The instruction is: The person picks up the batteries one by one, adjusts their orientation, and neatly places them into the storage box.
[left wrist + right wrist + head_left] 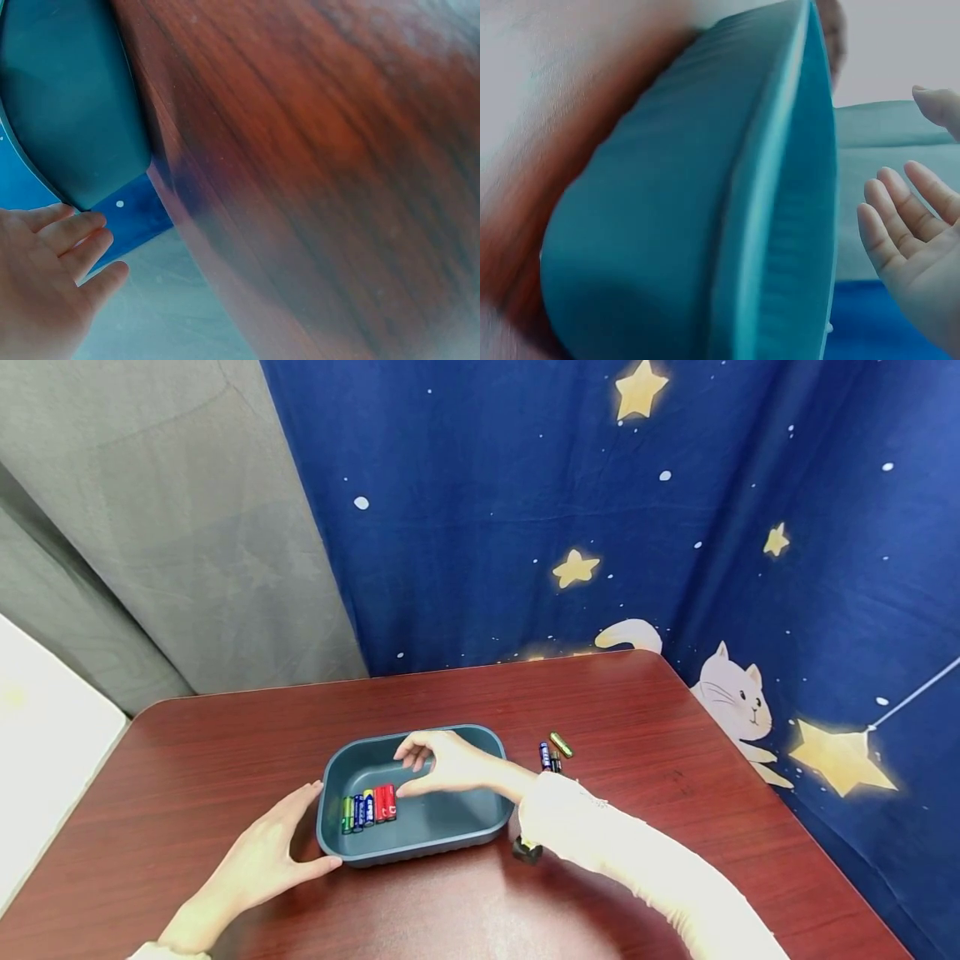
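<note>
A blue-grey plastic bin (pixel 442 843) sits on the table. Inside it, toward its left end, several batteries stand side by side in a row: a green battery (pixel 347 816), blue ones (pixel 358 812) and red ones (pixel 390 802). My right hand (pixel 442 764) hovers over the bin just right of the red batteries, fingers loosely bent, thumb apart, holding nothing. My left hand (pixel 262 860) is spread at the bin's left end, fingertips and thumb right at the rim. In the left wrist view, the fingers (pixel 79 244) lie straight along the bin's edge.
On the table right of the bin lie a green battery (pixel 560 744), a blue battery (pixel 545 756) and a dark battery (pixel 556 762), close to my right sleeve (pixel 622 835). A blue curtain (pixel 480 527) and a grey curtain (pixel 187 527) hang behind the table (pixel 262 727).
</note>
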